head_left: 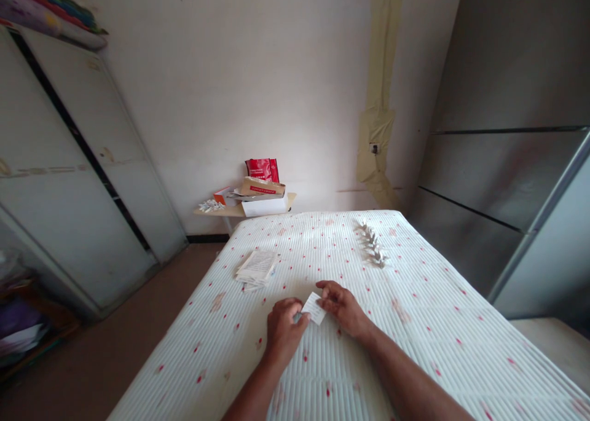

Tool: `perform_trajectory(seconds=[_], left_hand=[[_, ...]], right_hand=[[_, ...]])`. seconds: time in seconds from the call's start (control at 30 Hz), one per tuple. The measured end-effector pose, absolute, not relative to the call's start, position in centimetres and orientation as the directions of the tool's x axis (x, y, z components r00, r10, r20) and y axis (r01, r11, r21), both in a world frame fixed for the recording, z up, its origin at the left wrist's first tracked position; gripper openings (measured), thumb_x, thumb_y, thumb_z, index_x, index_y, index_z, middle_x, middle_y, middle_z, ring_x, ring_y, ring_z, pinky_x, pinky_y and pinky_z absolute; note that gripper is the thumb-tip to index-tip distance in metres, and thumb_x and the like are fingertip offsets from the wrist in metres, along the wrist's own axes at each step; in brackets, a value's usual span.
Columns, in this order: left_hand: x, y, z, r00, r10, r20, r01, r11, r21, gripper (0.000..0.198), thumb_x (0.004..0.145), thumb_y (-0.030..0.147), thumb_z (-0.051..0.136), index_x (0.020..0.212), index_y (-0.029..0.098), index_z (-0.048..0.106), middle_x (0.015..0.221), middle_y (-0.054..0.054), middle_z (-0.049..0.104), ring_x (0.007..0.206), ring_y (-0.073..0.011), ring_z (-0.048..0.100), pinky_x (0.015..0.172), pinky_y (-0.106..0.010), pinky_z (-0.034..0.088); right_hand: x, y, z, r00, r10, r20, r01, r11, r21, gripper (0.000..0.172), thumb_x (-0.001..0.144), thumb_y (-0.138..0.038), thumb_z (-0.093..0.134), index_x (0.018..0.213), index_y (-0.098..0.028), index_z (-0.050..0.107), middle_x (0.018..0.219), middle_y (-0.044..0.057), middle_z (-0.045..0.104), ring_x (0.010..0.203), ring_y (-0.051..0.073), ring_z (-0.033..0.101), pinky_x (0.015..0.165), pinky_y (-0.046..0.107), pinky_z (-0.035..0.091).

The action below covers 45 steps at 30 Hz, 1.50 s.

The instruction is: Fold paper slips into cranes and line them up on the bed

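A small folded square of printed paper (314,308) is held between my two hands, just above the quilted bed cover. My left hand (284,327) pinches its left corner between thumb and fingers. On the other side, my right hand (345,309) grips the right edge, with the fingertips partly hidden behind the paper. Farther off to the left lies a stack of printed paper sheets (258,267). A row of several small folded paper figures (372,244) stands toward the far right of the cover.
The striped cover (415,347) with red spots spreads beneath everything. Behind its far left corner, a small table (235,211) bears a white box (265,207), a red bag (262,169) and small white pieces. White cabinets (83,120) stand left, a grey refrigerator (502,163) right.
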State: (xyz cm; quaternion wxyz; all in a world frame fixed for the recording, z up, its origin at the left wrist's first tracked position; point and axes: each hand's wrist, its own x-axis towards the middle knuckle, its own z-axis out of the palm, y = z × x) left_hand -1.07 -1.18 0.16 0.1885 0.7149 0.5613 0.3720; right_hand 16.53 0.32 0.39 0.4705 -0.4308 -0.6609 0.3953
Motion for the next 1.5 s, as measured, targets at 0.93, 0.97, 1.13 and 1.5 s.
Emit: perform_trajectory(seconds=[0.93,0.97,1.13,1.5], left_hand=[[0.1,-1.4,1.2,0.095,0.982,0.163,0.185,-0.178,0.967,0.035,0.075,0.045,0.052,0.061,0.013,0.055,0.056,0.002,0.047,0.057,-0.0108,0.043,0.054,-0.020,0.034],[0.1,-1.5,1.2,0.095,0.983,0.155,0.167,-0.169,0.971,0.036,0.076,0.046,0.051,0.061,0.013,0.055,0.056,0.002,0.047,0.057,-0.0109,0.043,0.055,-0.020,0.034],[0.2,-1.7,1.8,0.079,0.985,0.153,0.121,-0.162,0.979,0.037,0.079,0.047,0.047,0.068,0.013,0.058,0.061,0.000,0.054,0.064,-0.0135,0.050,0.059,-0.021,0.039],[-0.6,-1.0,-0.5,0.064,0.984,0.166,0.149,-0.174,0.973,0.029,0.072,0.040,0.055,0.076,0.013,0.062,0.061,0.001,0.055,0.062,-0.0137,0.053,0.057,-0.020,0.040]], right_hand=[[16.6,-0.3,1.5,-0.470,0.874,0.121,-0.088,0.090,-0.992,0.033,0.067,-0.047,0.066,0.069,-0.015,0.063,0.065,-0.002,0.057,0.060,0.011,0.050,0.062,0.024,0.040],[16.7,-0.2,1.4,-0.477,0.871,0.120,-0.077,0.095,-0.993,0.033,0.068,-0.047,0.066,0.069,-0.015,0.063,0.065,-0.002,0.056,0.059,0.011,0.049,0.061,0.024,0.039],[16.8,0.0,0.9,-0.470,0.873,0.130,-0.044,0.124,-0.991,0.032,0.070,-0.046,0.065,0.068,-0.014,0.062,0.063,-0.003,0.053,0.058,0.010,0.046,0.059,0.022,0.037],[16.6,-0.4,1.6,-0.173,0.921,0.348,0.158,0.375,-0.914,0.018,0.074,-0.034,0.062,0.083,-0.019,0.059,0.075,0.000,0.057,0.068,0.012,0.052,0.065,0.024,0.042]])
